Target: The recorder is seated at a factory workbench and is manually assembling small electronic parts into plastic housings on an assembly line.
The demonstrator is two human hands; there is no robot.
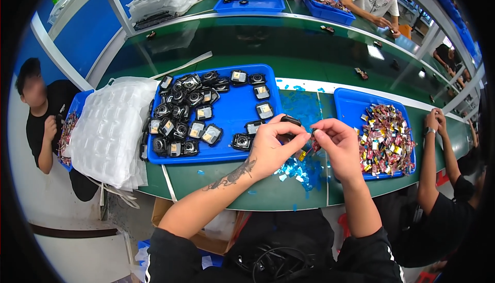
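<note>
Above the green bench, our left hand pinches a small black part. Our right hand, fingers pressed together on a tiny piece, meets it from the right, touching.

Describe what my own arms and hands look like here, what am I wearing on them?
Both forearms are bare, with dark sleeves pushed up near the elbows; the right sleeve shows a thin white stripe. The left forearm carries a dark, branching tattoo running toward the wrist. The left hand and right hand are bare: no gloves, and no rings or watch that can be made out.
</note>
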